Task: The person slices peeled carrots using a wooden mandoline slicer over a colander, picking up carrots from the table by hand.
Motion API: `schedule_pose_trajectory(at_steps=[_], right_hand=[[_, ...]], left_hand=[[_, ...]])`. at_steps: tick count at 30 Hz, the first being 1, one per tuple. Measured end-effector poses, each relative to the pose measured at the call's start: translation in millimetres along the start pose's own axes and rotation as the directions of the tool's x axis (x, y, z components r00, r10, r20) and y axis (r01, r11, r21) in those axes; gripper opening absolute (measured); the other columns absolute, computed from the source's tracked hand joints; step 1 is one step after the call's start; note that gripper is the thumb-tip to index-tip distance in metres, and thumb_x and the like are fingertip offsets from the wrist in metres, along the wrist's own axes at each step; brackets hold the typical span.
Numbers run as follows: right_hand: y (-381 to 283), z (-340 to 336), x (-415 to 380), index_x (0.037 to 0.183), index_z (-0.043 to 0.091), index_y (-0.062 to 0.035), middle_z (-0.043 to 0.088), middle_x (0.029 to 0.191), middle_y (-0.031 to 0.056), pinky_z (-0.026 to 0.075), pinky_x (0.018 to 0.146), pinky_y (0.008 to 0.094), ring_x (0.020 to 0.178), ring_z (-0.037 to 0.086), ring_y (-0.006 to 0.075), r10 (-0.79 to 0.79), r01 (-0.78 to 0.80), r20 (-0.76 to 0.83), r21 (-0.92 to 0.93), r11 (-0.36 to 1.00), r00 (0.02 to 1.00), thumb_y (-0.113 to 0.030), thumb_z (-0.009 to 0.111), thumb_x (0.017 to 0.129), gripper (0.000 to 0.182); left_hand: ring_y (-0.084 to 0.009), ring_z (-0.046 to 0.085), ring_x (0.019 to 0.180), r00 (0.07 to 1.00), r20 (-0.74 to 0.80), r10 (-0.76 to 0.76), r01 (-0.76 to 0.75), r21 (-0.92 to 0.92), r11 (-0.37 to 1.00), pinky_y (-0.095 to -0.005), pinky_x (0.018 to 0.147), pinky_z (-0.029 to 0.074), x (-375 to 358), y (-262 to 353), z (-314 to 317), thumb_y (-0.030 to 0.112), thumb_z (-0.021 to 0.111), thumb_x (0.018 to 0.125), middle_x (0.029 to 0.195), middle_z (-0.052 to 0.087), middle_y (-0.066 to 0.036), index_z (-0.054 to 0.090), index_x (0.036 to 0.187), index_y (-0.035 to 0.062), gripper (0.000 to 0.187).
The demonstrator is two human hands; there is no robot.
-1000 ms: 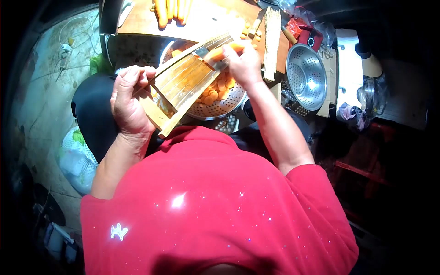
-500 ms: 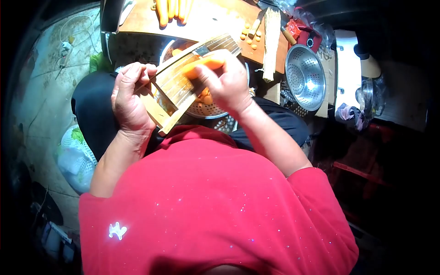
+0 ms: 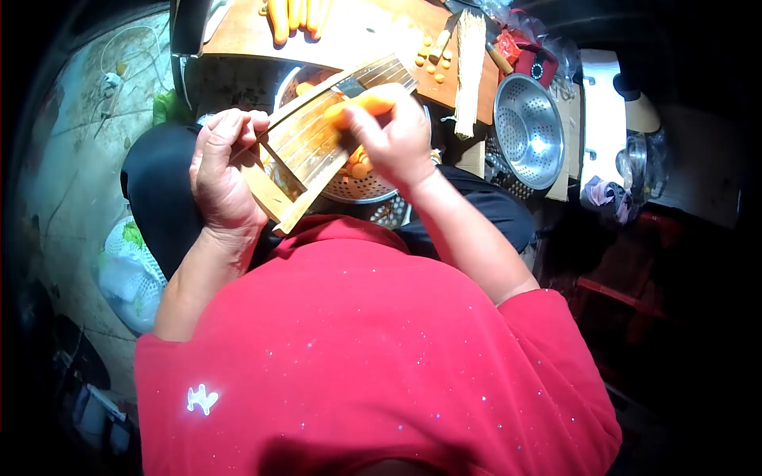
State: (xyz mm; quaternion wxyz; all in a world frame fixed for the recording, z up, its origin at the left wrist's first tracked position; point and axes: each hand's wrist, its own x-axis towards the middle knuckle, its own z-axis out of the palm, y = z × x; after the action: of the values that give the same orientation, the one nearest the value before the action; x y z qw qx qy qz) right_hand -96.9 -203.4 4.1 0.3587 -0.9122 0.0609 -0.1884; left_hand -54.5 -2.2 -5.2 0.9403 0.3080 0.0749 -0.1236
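My left hand [image 3: 226, 166] grips the near left end of a wooden slicer [image 3: 305, 143], which tilts up toward the right. My right hand [image 3: 393, 131] is closed round an orange carrot [image 3: 361, 106] and holds it on the slicer's face, close to the metal blade [image 3: 347, 87]. Beneath the slicer is a metal colander [image 3: 361, 190] with orange carrot pieces [image 3: 357, 165] in it; the slicer and my right hand hide part of it.
Whole carrots [image 3: 298, 14] and small carrot pieces lie on a wooden board [image 3: 357, 36], beside a straw brush [image 3: 471, 71]. Another metal colander [image 3: 529, 131] stands at the right. A white basket [image 3: 131, 270] is on the floor at the left.
My right hand and the carrot have shifted slightly up and to the right along the slicer. My left hand stays at the slicer's end.
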Motion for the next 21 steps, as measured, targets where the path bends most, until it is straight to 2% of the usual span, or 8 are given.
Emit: schedule_pose_trajectory(at_steps=[3,6,7,11,13,15,19,21], right_hand=[[50,-2,28,0.089,0.061,-0.0015,0.066,0.077,0.0135,0.051,0.069,0.0364,0.070,0.064,0.0266,0.470,-0.469,-0.062,0.024,0.883,0.881,-0.027,0.072,0.074,0.032],[57,-7,34,0.089,0.061,-0.0004,0.066,0.075,0.0143,0.052,0.069,0.0365,0.068,0.065,0.0259,0.387,-0.395,-0.091,-0.106,0.912,0.918,-0.028,0.072,0.073,0.033],[44,-4,26,0.088,0.061,-0.0011,0.066,0.076,0.0134,0.051,0.068,0.0362,0.069,0.064,0.0257,0.410,-0.408,-0.045,0.038,0.912,0.911,-0.027,0.071,0.075,0.031],[-13,4,-4,0.087,0.062,-0.0022,0.063,0.076,0.0075,0.050,0.065,0.0291,0.067,0.062,0.0179,-0.146,0.145,-0.035,-0.027,0.989,0.989,-0.019,0.074,0.076,0.023],[13,3,6,0.090,0.061,0.0001,0.065,0.076,0.0089,0.050,0.065,0.0296,0.069,0.064,0.0184,-0.014,0.012,-0.026,-0.092,0.996,1.000,-0.022,0.072,0.078,0.027],[27,-6,26,0.082,0.060,-0.0031,0.064,0.074,0.0105,0.051,0.067,0.0347,0.068,0.063,0.0231,0.441,-0.441,-0.001,0.034,0.897,0.897,-0.027,0.072,0.077,0.027],[47,-1,26,0.080,0.062,-0.0028,0.064,0.074,0.0105,0.051,0.067,0.0347,0.067,0.063,0.0226,0.417,-0.414,-0.037,0.074,0.907,0.908,-0.027,0.073,0.075,0.027],[17,3,8,0.080,0.061,-0.0039,0.062,0.077,0.0107,0.050,0.068,0.0362,0.070,0.062,0.0239,0.136,-0.136,-0.001,0.033,0.990,0.991,-0.027,0.073,0.075,0.027]], left_hand=[[-0.0189,0.057,0.085,1.000,0.008,0.004,-0.004,0.013,1.000,-0.0339,0.091,0.043,1,1,-1,0.013,0.053,0.090,0.076,0.053,-0.005,0.056,0.083,0.0013,0.014],[-0.0187,0.057,0.085,1.000,0.012,0.013,-0.013,0.005,1.000,-0.0342,0.092,0.044,2,4,1,0.013,0.053,0.089,0.077,0.054,-0.005,0.056,0.083,0.0014,0.014],[-0.0186,0.057,0.085,1.000,-0.002,0.002,-0.002,-0.005,1.000,-0.0342,0.092,0.044,1,3,1,0.013,0.053,0.089,0.077,0.054,-0.006,0.056,0.083,0.0015,0.014],[-0.0185,0.057,0.085,1.000,0.023,-0.007,0.008,-0.023,1.000,-0.0344,0.092,0.044,0,3,-1,0.014,0.053,0.090,0.078,0.053,-0.006,0.055,0.082,0.0011,0.016],[-0.0184,0.057,0.085,0.999,0.036,-0.005,0.006,-0.023,1.000,-0.0346,0.093,0.043,1,2,-1,0.015,0.053,0.090,0.078,0.053,-0.006,0.055,0.081,0.0010,0.016],[-0.0181,0.057,0.085,0.999,0.033,0.002,-0.001,-0.009,1.000,-0.0348,0.094,0.043,1,2,-1,0.014,0.053,0.090,0.078,0.053,-0.006,0.054,0.080,0.0014,0.016],[-0.0178,0.057,0.085,1.000,-0.014,-0.013,0.013,-0.001,1.000,-0.0348,0.094,0.043,1,4,0,0.014,0.052,0.090,0.078,0.053,-0.006,0.054,0.080,0.0016,0.016],[-0.0178,0.057,0.085,1.000,0.007,0.007,-0.007,0.006,1.000,-0.0347,0.094,0.043,0,2,0,0.014,0.052,0.090,0.078,0.052,-0.006,0.054,0.081,0.0013,0.016]])
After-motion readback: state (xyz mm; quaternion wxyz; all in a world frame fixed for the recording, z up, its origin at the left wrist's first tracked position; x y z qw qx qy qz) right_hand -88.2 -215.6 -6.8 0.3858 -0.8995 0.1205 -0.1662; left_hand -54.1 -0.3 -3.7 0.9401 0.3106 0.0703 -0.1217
